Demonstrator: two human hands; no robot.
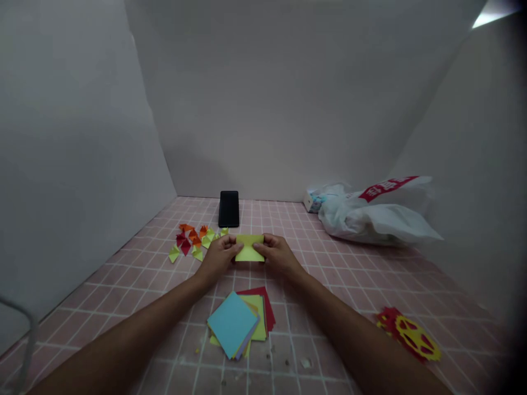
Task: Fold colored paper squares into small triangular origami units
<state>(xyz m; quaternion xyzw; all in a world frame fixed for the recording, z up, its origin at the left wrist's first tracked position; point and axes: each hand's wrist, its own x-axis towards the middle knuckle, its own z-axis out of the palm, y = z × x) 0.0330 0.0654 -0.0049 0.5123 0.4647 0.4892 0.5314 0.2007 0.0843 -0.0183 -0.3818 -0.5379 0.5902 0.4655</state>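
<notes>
Between my two hands is a yellow sheet of paper [249, 249], held up above the tiled surface with its broad face toward me. My left hand [219, 254] pinches its left edge, thumb on the near face. On the opposite edge my right hand [281, 254] grips in the same way. Several small folded paper pieces [195, 239] in yellow, orange and red lie just beyond and left of my left hand. Closer to me, between my forearms, rests a loose stack of coloured paper squares [233, 323], light blue on top, with yellow and red beneath.
A black phone [229, 209] lies near the back wall. At the back right, a white plastic bag [370, 216] with red print sits beside a small box [313, 202]. Red and yellow cut-out shapes [411, 336] lie by my right forearm. White walls enclose the pink tiled surface [325, 285].
</notes>
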